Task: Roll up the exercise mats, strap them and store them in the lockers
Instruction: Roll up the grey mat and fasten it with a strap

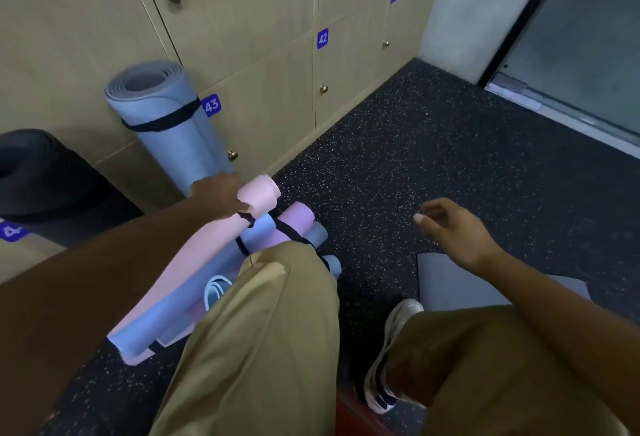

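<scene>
Below the locker row: we log a pile of rolled mats (263,238) on the speckled floor (433,158), partly behind our left knee (263,314).
Hidden: the knee covers the middle of the pile; we cannot tell how the lower rolls lie against each other.
Mats counted: in the pile we make out a pale pink roll (207,262) uppermost, a blue roll, a mauve roll and at least two more blue ends; the exact total is not readable.
Straps: black bands (292,231) circle several rolls; count unclear.
Standing mat: one blue-grey roll (166,124) leans upright against the lockers (259,37), one black strap around it.
Dark mat: one dark roll (38,176) at far left, cut off by the frame edge.
Flat mat: one grey sheet (446,283) on the floor beside the right shoe (391,356), part hidden by our right forearm.
Left hand (218,196): curled over the far end of the pale pink roll, gripping it, thumb near its strap.
Right hand (453,228): hovers above the floor, fingers loosely bent, nothing in it.
Locker labels: 43, 42 and 41 legible; a fourth at far left is cut off.
Knobs: four round metal ones visible.
</scene>
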Action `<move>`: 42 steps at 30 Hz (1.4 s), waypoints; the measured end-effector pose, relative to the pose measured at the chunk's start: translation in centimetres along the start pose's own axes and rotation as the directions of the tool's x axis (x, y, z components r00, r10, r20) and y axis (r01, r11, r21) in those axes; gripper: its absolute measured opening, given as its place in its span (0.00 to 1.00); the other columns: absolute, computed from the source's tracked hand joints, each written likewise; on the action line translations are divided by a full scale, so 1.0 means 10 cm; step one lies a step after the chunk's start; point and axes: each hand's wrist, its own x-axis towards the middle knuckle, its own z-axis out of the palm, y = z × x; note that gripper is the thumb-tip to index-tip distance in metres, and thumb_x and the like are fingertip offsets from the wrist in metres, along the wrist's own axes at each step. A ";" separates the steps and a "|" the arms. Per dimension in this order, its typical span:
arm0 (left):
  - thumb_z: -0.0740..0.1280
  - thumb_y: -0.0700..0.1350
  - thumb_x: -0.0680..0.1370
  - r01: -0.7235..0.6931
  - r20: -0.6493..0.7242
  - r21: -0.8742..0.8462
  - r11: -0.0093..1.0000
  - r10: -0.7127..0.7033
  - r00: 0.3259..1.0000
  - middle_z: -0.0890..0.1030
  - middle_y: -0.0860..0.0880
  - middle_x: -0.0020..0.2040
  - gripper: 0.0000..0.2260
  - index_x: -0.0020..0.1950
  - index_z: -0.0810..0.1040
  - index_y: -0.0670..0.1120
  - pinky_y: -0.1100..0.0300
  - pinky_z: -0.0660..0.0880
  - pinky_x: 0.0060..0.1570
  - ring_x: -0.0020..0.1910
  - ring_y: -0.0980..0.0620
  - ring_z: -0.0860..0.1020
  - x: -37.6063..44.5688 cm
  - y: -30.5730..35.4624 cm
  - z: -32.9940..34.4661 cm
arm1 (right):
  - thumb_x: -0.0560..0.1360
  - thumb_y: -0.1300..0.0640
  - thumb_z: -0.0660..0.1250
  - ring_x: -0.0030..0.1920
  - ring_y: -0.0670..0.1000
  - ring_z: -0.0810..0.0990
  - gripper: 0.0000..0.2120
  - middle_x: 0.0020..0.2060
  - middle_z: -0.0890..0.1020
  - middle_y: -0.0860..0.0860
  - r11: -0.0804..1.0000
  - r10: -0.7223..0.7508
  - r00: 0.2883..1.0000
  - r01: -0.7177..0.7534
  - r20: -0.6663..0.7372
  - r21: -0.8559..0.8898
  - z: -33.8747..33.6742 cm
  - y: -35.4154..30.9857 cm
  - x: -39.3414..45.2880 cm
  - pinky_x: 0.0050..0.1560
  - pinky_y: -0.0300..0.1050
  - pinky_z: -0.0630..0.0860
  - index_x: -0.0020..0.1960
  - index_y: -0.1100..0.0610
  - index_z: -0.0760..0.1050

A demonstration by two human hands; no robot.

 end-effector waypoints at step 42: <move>0.69 0.61 0.79 -0.358 0.383 -0.276 0.892 0.444 0.810 0.83 0.54 0.49 0.13 0.51 0.79 0.53 0.49 0.80 0.55 0.49 0.53 0.81 1.34 2.80 1.61 | 0.80 0.45 0.68 0.77 0.55 0.63 0.35 0.79 0.63 0.52 0.828 0.455 0.860 -0.312 0.232 -0.467 0.93 3.19 1.79 0.73 0.53 0.68 0.82 0.52 0.58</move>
